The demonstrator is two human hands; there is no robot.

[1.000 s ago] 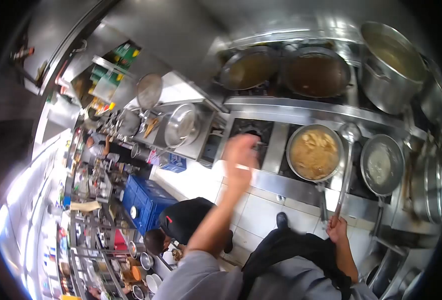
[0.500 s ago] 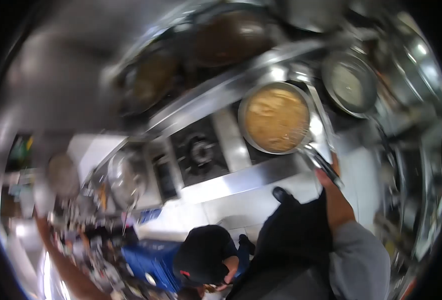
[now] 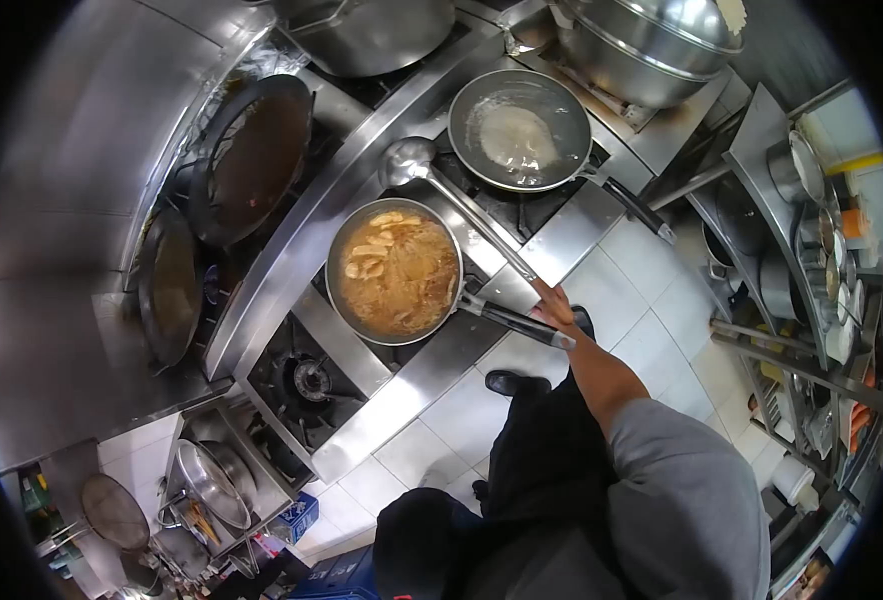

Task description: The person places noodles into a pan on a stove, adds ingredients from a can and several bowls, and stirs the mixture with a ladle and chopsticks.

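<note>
My right hand (image 3: 556,307), in a grey sleeve, is closed around the handle end of a long metal ladle (image 3: 477,222). The ladle's bowl lies by the raised metal edge of the stove, between two frying pans. Just beside my hand is the black handle of the nearer frying pan (image 3: 517,322), which sits on the stove full of brown liquid and pale strips of food. Farther off, a second frying pan (image 3: 467,112) holds a whitish mass in a little clear liquid; its handle points right. My left hand is out of view.
Two dark woks (image 3: 208,190) stand along the back, with a large pot (image 3: 377,42) and a steamer (image 3: 642,65) farther on. A bare burner (image 3: 312,380) is at the left. Shelves of pots (image 3: 802,260) line the right. Another person's black cap (image 3: 417,535) shows below.
The view has turned and sharpened, so the pans appear farther left. My right hand remains near the pan handle. The bare arm at lower left has gone out of view.
</note>
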